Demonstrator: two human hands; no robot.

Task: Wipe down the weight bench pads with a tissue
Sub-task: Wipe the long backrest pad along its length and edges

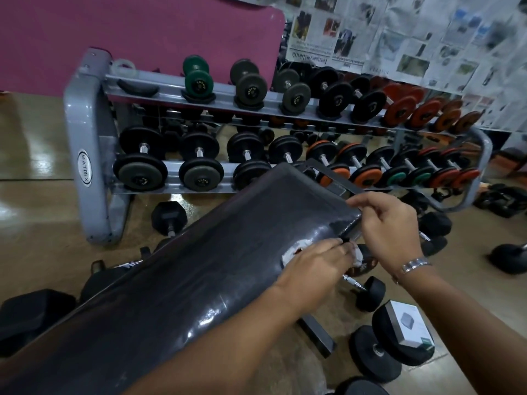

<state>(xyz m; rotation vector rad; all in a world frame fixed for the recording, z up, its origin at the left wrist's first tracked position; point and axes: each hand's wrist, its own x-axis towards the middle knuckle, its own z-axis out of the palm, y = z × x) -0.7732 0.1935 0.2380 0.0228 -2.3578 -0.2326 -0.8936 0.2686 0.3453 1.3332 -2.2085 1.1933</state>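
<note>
Black vinyl covers the bench pad [199, 266], which runs from the near left up to the far right. Your left hand [310, 266] presses a white tissue [293, 252] flat against the pad's right edge near its far end, fingers clenched over it. Your right hand [390, 232], with a silver bracelet [415, 264], pinches the pad's far right corner. Behind stands the grey dumbbell rack [88, 155].

We are seeing dim indoor light glaring off the floor [42, 161] at nine o'clock and glinting on the bench pad [199, 266]; wide-angle distortion is bending the edges, and the newspapered wall [427, 38] at one o'clock is blurring.
</note>
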